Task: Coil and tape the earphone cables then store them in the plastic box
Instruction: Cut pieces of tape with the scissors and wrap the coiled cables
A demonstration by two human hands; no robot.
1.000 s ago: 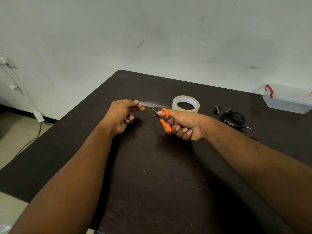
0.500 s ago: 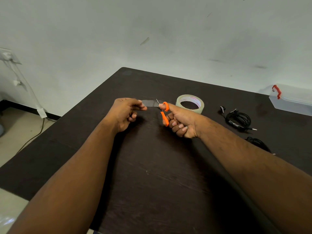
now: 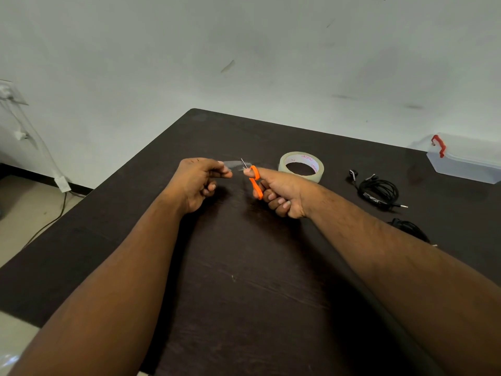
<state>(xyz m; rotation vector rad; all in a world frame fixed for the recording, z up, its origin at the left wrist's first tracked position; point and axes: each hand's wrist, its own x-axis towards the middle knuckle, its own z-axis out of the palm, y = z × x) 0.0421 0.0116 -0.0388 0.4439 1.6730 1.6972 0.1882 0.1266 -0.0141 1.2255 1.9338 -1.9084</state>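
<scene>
My left hand [image 3: 199,183] pinches the end of a clear tape strip [image 3: 235,165] held taut above the dark table [image 3: 244,294]. My right hand [image 3: 282,191] grips orange-handled scissors [image 3: 254,181], their blades closed on the strip. The strip runs toward the tape roll [image 3: 301,166], which lies flat just right of my right hand. A coiled black earphone cable [image 3: 378,191] lies right of the roll. A second black earphone cable [image 3: 409,229] is partly hidden behind my right forearm. The translucent plastic box [image 3: 466,161] with a red latch stands at the far right, lid on.
A pale wall rises behind the table. The table's left edge runs diagonally. Beyond it on the floor are a black cord [image 3: 46,221] and a white cable holder [image 3: 24,137] on the wall.
My right hand has turned the scissors more upright and brought the blades onto the tape strip. My left hand keeps the strip pinched and has hardly moved.
</scene>
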